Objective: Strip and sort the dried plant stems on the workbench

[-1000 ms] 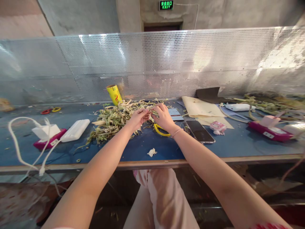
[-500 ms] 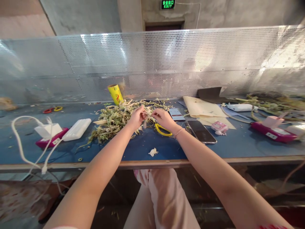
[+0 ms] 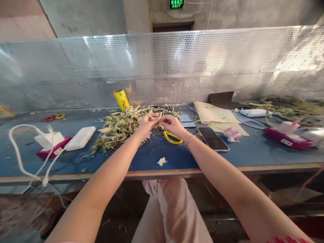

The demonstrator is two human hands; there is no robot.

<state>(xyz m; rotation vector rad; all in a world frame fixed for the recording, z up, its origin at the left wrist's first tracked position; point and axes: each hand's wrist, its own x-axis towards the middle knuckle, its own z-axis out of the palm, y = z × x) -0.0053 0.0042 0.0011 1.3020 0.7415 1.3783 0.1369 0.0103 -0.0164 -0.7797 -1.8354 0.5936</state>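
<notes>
- A pale strip [image 3: 153,117] lies at the fingers of the left hand [image 3: 148,125], above the bench [image 3: 141,158]; those fingers look closed on it. Its long axis seems to run across, toward the right hand [image 3: 172,124], though the fingers hide much of it.
- The right hand's fingertips are drawn together and meet, or nearly meet, the left ones at the strip's right end; whether they grip it too, I cannot tell.
- The heap of withered stalks [image 3: 117,126] lies to the left of the fingers and behind them, spreading from near left to far right. The left hand is the nearer one and covers part of its right side.
- Just below the right hand lies a yellow handle [image 3: 173,138]; beyond its wrist, a dark phone [image 3: 214,139] and a pink toy [image 3: 232,134].
- A white scrap [image 3: 162,161] sits nearer the bench's front edge, between the forearms.
- Behind the heap leans a yellow tube [image 3: 122,100], near the perforated screen [image 3: 101,72]; a white power bank [image 3: 80,138] lies farther left.
</notes>
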